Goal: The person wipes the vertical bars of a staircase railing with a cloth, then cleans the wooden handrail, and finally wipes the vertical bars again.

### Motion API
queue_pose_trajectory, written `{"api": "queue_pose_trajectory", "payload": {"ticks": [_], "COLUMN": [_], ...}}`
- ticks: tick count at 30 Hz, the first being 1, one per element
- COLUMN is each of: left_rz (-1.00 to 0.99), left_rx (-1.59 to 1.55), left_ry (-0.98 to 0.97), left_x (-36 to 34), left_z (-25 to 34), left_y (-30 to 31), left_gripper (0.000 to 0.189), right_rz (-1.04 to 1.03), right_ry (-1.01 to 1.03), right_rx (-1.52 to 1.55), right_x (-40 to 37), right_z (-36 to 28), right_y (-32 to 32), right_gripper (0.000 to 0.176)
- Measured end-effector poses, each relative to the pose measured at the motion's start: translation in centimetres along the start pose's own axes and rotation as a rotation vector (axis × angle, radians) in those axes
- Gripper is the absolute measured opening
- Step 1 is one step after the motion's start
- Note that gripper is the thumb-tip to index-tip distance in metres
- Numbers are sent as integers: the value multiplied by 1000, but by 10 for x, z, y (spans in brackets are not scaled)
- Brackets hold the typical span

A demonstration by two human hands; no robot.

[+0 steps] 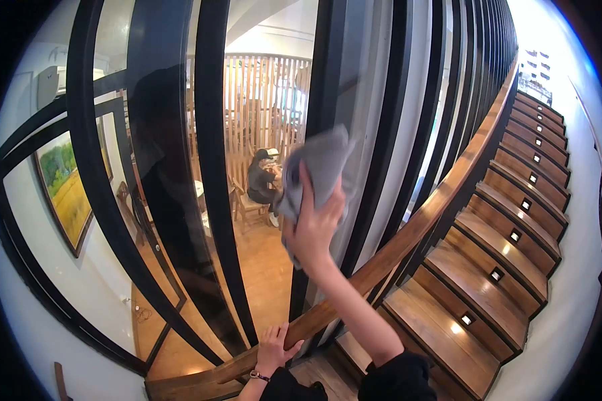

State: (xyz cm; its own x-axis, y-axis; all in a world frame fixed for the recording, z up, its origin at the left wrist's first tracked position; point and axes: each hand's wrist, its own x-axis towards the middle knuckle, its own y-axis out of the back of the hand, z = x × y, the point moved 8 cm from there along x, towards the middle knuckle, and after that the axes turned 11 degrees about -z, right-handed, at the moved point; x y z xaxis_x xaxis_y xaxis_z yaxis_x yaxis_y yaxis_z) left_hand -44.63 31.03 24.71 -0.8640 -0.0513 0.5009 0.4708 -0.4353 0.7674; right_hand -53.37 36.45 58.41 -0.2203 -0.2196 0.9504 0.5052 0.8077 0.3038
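Observation:
A grey cloth is bunched in my right hand, raised in front of me with the arm stretched out. The cloth lies against or just before a dark vertical bar and the pane beside it; whether it touches is hard to tell. Low in the view, my left hand rests on the wooden handrail, its fingers laid over the top. A bracelet circles that wrist. My right palm is turned away, and the cloth hides part of the fingers.
Wooden stairs with small step lights climb at the right. Tall black bars stand along the handrail. Beyond the glass, a person in dark clothes sits on a chair. A framed landscape painting hangs at the left.

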Motion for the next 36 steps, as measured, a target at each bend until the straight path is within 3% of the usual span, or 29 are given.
{"api": "queue_pose_trajectory", "payload": {"ticks": [8,17,20,23,24,25,27,28,31,33,36], "left_rz": [-4,-5,15,1,-2,11,42,36,23,15,24], "left_rx": [-27,-30,-32,-34,-36,-49,-69,-63,-53,-51,-49], "left_ry": [14,13,7,18,23,19,12,18,32,37,24], "left_x": [3,3,2,-1,-1,-2,-2,-2,-2,-3,-3], "left_z": [-3,-3,-5,-8,-7,-6,-4,-4,-3,-4,-2], "left_y": [4,4,2,1,0,1,4,5,5,3,3], "left_gripper": [63,58,56,57,57,58,59,60,61,61,63], "right_rz": [-306,-499,-477,-387,-185,1,235,246,476,626,459], "right_ry": [-149,-263,-284,-566,-672,-634,-947,-948,-830,-708,-323], "right_rx": [65,65,163,571,603,495,656,778,893,730,256], "right_x": [-180,-244,-246,-265,-260,-248,-244,-248,-199,-185,-138], "right_z": [25,28,31,51,60,69,96,124,141,151,131], "right_y": [-66,-83,-81,-69,-55,-35,-8,-5,67,112,160], "right_gripper": [80,79,83,77,65,55,59,67,63,61,54]}}
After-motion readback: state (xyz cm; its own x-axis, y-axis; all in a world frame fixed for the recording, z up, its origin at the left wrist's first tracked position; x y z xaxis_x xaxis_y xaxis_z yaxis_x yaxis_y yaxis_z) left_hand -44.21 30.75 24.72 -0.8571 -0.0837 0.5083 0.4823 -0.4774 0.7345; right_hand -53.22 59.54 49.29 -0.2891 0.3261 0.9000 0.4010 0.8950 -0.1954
